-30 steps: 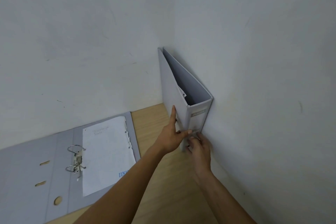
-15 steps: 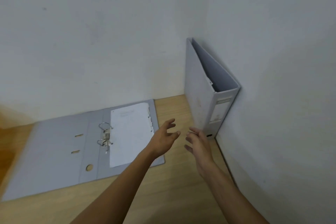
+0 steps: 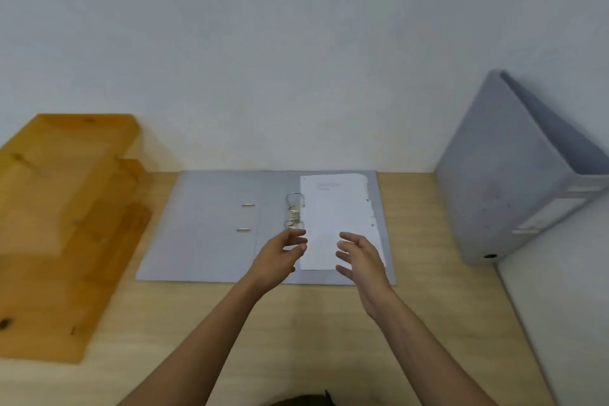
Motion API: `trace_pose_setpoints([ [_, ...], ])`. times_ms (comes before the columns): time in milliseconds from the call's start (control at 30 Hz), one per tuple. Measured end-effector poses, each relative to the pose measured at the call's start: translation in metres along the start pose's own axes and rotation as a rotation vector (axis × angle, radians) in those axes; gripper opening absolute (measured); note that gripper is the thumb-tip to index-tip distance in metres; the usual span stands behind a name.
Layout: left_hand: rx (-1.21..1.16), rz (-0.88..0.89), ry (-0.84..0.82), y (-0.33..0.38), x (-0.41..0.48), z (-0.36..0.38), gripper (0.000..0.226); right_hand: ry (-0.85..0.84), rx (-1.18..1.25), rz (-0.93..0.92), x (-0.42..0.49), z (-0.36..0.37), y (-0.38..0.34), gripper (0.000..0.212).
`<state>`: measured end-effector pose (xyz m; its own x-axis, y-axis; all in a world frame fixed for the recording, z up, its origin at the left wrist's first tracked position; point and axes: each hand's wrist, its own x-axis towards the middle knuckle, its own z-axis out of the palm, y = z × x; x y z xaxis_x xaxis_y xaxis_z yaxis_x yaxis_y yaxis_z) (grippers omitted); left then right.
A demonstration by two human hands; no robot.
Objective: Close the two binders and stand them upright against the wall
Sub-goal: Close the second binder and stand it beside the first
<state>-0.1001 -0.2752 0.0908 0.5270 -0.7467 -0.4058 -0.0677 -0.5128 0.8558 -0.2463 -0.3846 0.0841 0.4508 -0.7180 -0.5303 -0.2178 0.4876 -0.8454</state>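
Observation:
A grey binder (image 3: 211,227) lies open and flat on the wooden table, its back edge against the far wall. Its metal rings (image 3: 294,212) stand in the middle and a white sheet (image 3: 336,217) lies on its right half. A second grey binder (image 3: 514,181) stands closed and upright in the right corner, against the right wall. My left hand (image 3: 280,257) hovers over the open binder's near edge, just below the rings, fingers apart and empty. Above the sheet's lower right corner my right hand (image 3: 361,260) is spread too and holds nothing.
An orange-brown wooden stepped tray rack (image 3: 66,224) sits on the table at the left, against the far wall. The light wooden table (image 3: 296,323) runs from the far wall to a white wall (image 3: 560,306) on the right.
Both hands let go of the upright binder in the corner and moved left over the open binder. The view swung left, bringing the wooden rack into sight.

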Motion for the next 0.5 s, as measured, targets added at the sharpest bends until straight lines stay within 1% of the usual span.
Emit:
trace_pose_setpoints([
  [133, -0.04, -0.054, 0.067, -0.037, -0.011, -0.062, 0.039, -0.069, -0.082, 0.039, 0.003, 0.061, 0.015, 0.025],
  [200, -0.036, -0.082, 0.093, -0.049, -0.015, -0.082, 0.039, -0.093, -0.096, 0.059, 0.008, 0.08, 0.021, 0.025],
  [333, -0.036, -0.147, 0.179, -0.087, -0.022, -0.141, 0.039, -0.17, -0.187, 0.107, 0.024, 0.142, 0.04, 0.026],
  [433, -0.009, -0.2, 0.221, -0.11, -0.022, -0.175, 0.04, -0.206, -0.33, 0.091, 0.044, 0.183, 0.048, 0.032],
  [500, 0.017, -0.227, 0.234, -0.124, -0.017, -0.194, 0.042, -0.235, -0.474, 0.054, 0.06, 0.21, 0.051, 0.037],
])
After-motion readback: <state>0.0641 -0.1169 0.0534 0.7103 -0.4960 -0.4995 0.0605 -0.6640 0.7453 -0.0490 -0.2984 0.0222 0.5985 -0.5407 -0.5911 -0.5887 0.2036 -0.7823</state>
